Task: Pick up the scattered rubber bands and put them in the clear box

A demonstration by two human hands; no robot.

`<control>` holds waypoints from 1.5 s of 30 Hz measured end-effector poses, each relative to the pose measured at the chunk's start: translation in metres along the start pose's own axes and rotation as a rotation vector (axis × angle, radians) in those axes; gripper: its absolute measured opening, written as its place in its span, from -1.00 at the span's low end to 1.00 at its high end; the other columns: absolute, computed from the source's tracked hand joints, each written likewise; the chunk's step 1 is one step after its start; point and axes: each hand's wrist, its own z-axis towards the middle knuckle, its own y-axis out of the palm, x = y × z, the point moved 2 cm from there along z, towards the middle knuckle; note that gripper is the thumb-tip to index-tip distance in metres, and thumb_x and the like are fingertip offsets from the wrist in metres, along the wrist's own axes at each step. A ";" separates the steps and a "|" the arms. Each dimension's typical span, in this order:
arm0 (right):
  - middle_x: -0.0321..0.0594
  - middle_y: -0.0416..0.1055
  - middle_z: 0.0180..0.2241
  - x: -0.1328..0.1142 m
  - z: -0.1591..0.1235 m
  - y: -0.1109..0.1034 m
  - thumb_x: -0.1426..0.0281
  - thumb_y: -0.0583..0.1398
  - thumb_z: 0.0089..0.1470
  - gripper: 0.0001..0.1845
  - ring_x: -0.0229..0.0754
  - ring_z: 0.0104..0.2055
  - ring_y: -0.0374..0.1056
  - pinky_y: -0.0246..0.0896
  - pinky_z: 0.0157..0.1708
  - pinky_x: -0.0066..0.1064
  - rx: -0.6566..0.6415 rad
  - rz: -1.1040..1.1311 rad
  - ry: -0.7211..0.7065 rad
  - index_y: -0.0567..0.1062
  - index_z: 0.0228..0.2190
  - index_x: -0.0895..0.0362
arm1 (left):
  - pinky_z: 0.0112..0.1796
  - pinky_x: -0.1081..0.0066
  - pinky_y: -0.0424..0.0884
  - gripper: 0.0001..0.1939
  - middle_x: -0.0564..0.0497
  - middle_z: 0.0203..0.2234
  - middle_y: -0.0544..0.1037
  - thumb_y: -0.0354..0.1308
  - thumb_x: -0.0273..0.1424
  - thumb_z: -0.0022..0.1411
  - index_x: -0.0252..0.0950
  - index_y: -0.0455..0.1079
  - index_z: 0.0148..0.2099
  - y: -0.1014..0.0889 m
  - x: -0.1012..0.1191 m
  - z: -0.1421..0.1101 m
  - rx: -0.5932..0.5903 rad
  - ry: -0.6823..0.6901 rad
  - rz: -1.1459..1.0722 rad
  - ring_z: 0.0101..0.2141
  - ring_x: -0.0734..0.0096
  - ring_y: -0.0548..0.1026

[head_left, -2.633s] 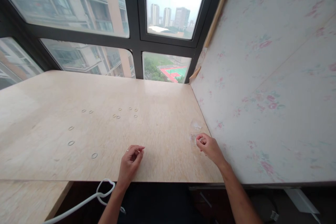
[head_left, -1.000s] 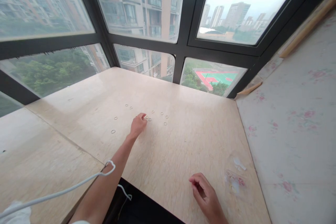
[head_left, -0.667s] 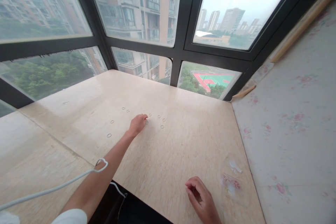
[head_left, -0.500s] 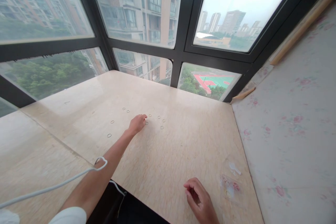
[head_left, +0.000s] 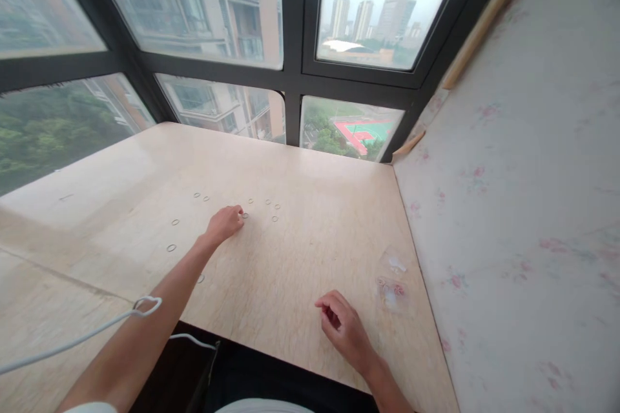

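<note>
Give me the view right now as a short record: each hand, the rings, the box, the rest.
Left hand: reaches over the countertop, fingertips beside a thin ring; grip unclear
Right hand: fingers curled, near the front edge; contents not visible
Other rings: scattered around the left hand and forearm
Clear box: open, right of the right hand, reddish pieces inside
Rest: white cable at left; windows behind

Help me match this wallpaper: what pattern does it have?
The wallpaper has scattered pink flowers on a pale ground, best seen in the head view.
</note>
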 end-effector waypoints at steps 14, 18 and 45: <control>-0.24 0.37 -0.33 -0.002 -0.001 0.000 0.58 0.06 0.10 -0.76 -0.28 -0.39 0.31 0.23 -0.42 -0.47 0.032 0.012 -0.022 0.45 -0.28 0.09 | -0.39 0.43 0.40 -0.71 0.02 -0.44 0.48 0.21 -0.35 0.00 -0.35 0.44 -0.18 -0.019 0.125 -0.062 -0.159 0.301 -1.232 -0.41 0.44 0.44; -0.27 0.36 -0.33 -0.002 -0.002 0.000 0.60 0.07 0.08 -0.75 -0.29 -0.39 0.31 0.23 -0.40 -0.47 0.028 0.014 -0.004 0.45 -0.28 0.09 | -0.36 0.41 0.38 -0.73 0.02 -0.47 0.47 0.23 -0.35 0.06 -0.35 0.44 -0.16 -0.015 0.163 -0.086 -0.244 0.356 -1.460 -0.43 0.46 0.43; -0.30 0.33 -0.62 0.018 -0.001 0.007 0.58 0.11 -0.09 -0.83 -0.28 -0.55 0.17 -0.12 -0.54 -0.40 0.032 -0.207 0.112 0.34 -0.62 0.14 | -0.51 0.51 0.16 -0.83 0.09 -0.43 0.48 0.08 -0.55 0.05 -0.30 0.39 -0.26 0.066 0.317 -0.121 -0.412 0.671 -0.828 -0.56 0.57 0.23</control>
